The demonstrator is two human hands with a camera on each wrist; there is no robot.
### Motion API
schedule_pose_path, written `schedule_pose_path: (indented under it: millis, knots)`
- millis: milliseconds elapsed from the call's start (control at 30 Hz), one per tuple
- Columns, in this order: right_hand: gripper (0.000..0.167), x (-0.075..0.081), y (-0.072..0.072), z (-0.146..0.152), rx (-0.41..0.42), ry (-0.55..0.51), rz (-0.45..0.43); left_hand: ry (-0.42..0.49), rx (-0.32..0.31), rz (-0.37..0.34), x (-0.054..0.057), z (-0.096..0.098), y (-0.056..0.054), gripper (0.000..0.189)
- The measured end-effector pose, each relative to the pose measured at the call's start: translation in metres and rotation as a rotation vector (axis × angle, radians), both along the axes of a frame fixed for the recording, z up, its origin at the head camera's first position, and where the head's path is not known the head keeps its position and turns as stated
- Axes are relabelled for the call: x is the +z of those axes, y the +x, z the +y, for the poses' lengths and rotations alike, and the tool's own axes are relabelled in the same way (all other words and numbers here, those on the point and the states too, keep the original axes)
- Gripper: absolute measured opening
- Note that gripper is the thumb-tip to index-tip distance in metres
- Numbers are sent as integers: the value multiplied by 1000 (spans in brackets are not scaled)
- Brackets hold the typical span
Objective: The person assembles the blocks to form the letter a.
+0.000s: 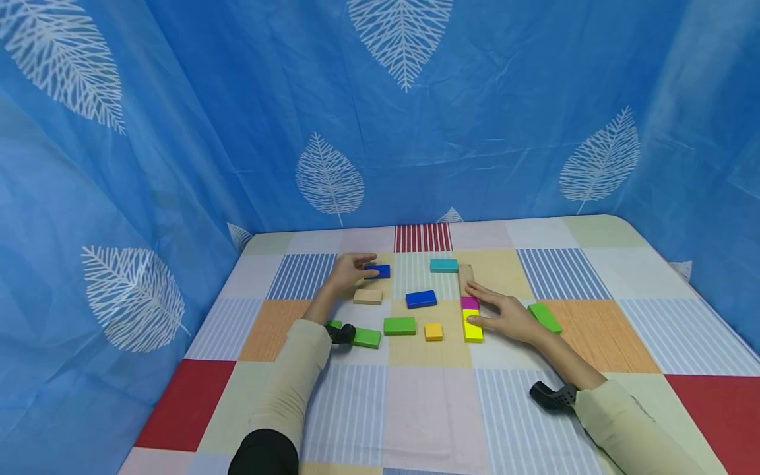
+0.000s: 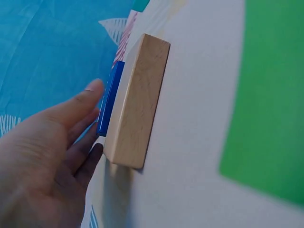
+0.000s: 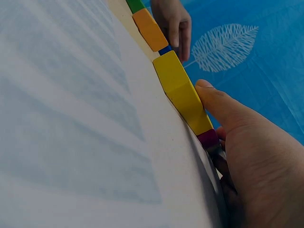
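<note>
In the head view my left hand (image 1: 350, 270) reaches to a dark blue block (image 1: 383, 271) at the back, its thumb over the block's left part. In the left wrist view the thumb sits just above that blue block (image 2: 111, 99), other fingertips at its near end. My right hand (image 1: 505, 313) touches a row of blocks: a wooden block (image 1: 466, 277), a magenta block (image 1: 470, 303) and a yellow block (image 1: 472, 328), end to end. Its thumb lies on the yellow block (image 3: 180, 92); its other fingers reach the wooden and magenta blocks, partly hidden behind the hand.
Nearby lie a teal block (image 1: 444, 266), another blue block (image 1: 421, 299), a second wooden block (image 1: 368, 297) and an orange block (image 1: 433, 332). Green blocks lie by the left wrist, at the centre (image 1: 400, 326), and beside the right forearm (image 1: 544, 317). A blue curtain (image 1: 505, 99) hangs behind.
</note>
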State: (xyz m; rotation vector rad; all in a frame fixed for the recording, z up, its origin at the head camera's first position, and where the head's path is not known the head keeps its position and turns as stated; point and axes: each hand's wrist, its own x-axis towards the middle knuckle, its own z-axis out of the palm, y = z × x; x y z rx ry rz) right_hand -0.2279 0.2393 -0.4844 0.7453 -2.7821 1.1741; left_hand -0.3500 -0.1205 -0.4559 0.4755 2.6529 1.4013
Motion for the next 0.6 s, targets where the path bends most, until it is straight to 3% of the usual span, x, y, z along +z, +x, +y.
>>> schedule_pose_path:
  millis: [200, 400, 600]
  knots:
    - [73, -1, -1, 0, -1, 5, -1, -97, -31, 53, -4, -3, 1, 41]
    - [73, 0, 0, 0, -8, -3, -19, -162, -24, 72, -4, -2, 2, 38]
    - [74, 0, 0, 0, -17, 8, -37, -147, 9, 51, -2, 0, 2, 35]
